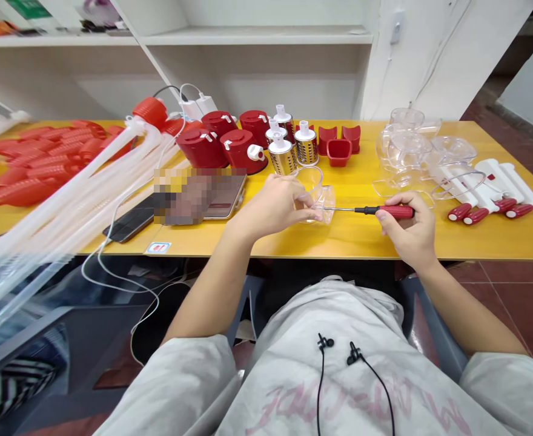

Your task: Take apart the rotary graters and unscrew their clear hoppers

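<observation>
My left hand (278, 203) is closed around a clear plastic housing (314, 192) lying on its side on the yellow table (339, 239). My right hand (409, 227) grips a screwdriver (384, 211) with a red and black handle. Its metal shaft runs left and the tip meets the base of the clear housing. Both hands rest low over the table's front edge.
Behind the hands stand red housings (218, 145), metal drum graters (282, 157) and small red cups (339, 151). Clear plastic parts (407, 151) and white handles with red grips (489, 194) lie right. White strips (80, 188), red parts (30, 163), a phone (132, 224) and cables lie left.
</observation>
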The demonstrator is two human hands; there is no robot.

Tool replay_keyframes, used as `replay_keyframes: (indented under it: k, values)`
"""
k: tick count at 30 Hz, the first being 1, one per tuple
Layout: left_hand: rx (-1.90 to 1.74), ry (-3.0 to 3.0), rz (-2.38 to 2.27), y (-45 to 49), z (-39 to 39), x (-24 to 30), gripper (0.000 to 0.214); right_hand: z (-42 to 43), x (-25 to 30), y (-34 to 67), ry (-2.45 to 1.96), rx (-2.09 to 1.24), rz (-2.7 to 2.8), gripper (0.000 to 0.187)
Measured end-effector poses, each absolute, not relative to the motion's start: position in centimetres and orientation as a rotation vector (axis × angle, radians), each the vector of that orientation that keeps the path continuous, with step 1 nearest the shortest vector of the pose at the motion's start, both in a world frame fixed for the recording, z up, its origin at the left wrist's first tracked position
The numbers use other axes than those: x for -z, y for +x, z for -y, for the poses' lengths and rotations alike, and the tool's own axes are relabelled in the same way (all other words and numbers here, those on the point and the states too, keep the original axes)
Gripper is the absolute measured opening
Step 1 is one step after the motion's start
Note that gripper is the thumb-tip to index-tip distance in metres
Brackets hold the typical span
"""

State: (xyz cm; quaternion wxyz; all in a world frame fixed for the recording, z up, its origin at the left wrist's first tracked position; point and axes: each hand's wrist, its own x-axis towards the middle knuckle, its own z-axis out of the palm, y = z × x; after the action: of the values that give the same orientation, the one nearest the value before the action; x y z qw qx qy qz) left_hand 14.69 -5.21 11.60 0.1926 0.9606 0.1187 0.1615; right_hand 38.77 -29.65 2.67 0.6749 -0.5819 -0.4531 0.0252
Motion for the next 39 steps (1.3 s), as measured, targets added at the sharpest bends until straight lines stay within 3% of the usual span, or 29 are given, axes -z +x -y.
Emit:
replay_keyframes:
  k: [11, 18, 26, 39]
  values:
    - [-0.418, 2.698, -0.384, 14.6, 5.7, -12.0, 0.014, 30.0, -3.6, 38.7, -1.417, -0.179, 0.897, 0.056]
    - [-0.482, 2.744, -0.367, 14.8, 5.2, -11.2, 0.023, 29.9, -3.4, 39.3, -1.432, -0.261, 0.838, 0.077]
    - [-0.483, 2.722, -0.36, 14.9, 5.1, -11.1, 0.027, 29.7, -2.5, 39.9, -1.336, -0.112, 0.964, 0.055]
    - [-0.483, 2.725, -0.358, 14.9, 5.3, -11.1, 0.027, 29.9, -3.1, 39.7, -1.275, -0.201, 1.049, 0.062]
